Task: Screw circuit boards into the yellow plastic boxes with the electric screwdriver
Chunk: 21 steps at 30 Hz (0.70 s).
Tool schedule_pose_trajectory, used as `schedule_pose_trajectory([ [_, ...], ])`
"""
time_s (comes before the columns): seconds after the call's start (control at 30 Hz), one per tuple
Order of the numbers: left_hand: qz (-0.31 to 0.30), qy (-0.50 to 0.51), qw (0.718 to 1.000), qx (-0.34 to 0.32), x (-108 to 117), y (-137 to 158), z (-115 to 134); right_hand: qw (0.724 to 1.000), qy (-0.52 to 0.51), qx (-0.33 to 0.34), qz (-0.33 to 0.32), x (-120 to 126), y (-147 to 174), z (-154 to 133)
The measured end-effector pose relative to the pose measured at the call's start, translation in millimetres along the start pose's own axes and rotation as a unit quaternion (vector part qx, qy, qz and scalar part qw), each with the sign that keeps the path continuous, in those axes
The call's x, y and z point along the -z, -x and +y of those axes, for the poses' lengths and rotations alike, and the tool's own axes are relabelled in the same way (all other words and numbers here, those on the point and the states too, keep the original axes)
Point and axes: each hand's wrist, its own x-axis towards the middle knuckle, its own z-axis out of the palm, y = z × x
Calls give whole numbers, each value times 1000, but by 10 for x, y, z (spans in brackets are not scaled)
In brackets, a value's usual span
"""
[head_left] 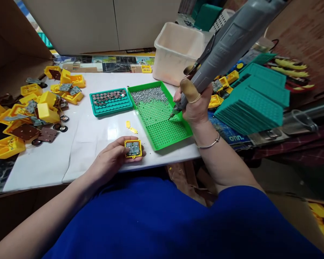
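Note:
My left hand is closed around a small square yellow case with a circuit board inside, held near the table's front edge. My right hand grips a grey electric screwdriver, and a tan finger cot covers one of its fingers. The tool slants downward, its bit over a green perforated tray. Many small silver screws lie in the far end of that tray. Whether the bit touches the tray or a screw, I cannot tell. Two small yellow plastic pieces rest on the table between case and tray.
A teal tray holds several round metal parts. Yellow cases with boards and wired discs are piled at the left. A whitish plastic bin stands behind the green tray. Stacked teal trays sit at the right.

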Motion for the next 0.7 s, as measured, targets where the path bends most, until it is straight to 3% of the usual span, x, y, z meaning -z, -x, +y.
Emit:
schedule_pose_trajectory([
  [0.2,0,-5,1000,1,-5,-3,-3,998,67,-9,-13,12,26,-29],
  [0.43,-6,-1,1000,-9,-8,-8,-16,997,71,11,-22,-12,-27,-144],
  [0.57,-7,19,1000,-8,-13,-19,-37,994,113,-2,6,-229,59,-435],
  [0.7,-3,39,999,-6,-10,-34,-59,997,45,-23,-65,-547,352,-798],
])
